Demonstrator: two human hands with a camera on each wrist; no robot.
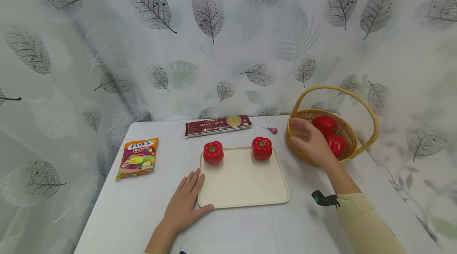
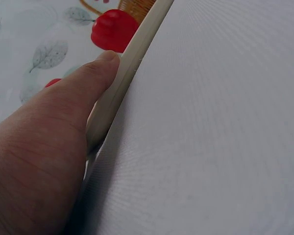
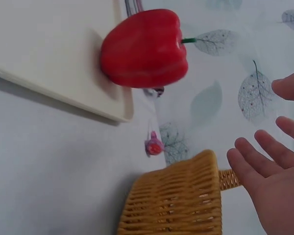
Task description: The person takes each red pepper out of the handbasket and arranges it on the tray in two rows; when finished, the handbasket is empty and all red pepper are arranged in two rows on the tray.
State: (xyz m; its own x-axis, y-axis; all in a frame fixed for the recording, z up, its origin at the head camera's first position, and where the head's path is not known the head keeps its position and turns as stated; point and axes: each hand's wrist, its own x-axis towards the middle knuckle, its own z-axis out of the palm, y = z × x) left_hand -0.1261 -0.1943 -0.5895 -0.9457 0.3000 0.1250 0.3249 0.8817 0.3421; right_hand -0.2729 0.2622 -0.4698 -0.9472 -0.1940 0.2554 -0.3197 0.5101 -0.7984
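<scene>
A cream tray (image 1: 244, 182) lies on the white table and bears two red bell peppers, one (image 1: 213, 153) at its back left corner, the other (image 1: 262, 149) at its back right. My left hand (image 1: 183, 204) rests at the tray's left side with straight fingers; in the left wrist view its thumb (image 2: 100, 71) touches the rim. Over the left edge of a yellow wicker basket (image 1: 351, 137) is my right hand (image 1: 310, 141), its fingers extended and holding nothing. Two more red bell peppers (image 1: 325, 126) sit inside the basket, partly hidden by that hand.
Behind the tray lies a dark red biscuit pack (image 1: 218, 125), with a small pink lollipop (image 1: 273, 130) to its right. An orange candy bag (image 1: 138, 158) is at the table's left. The basket's tall handle (image 1: 367, 107) arches upward. A leaf-patterned curtain (image 1: 228, 47) hangs behind.
</scene>
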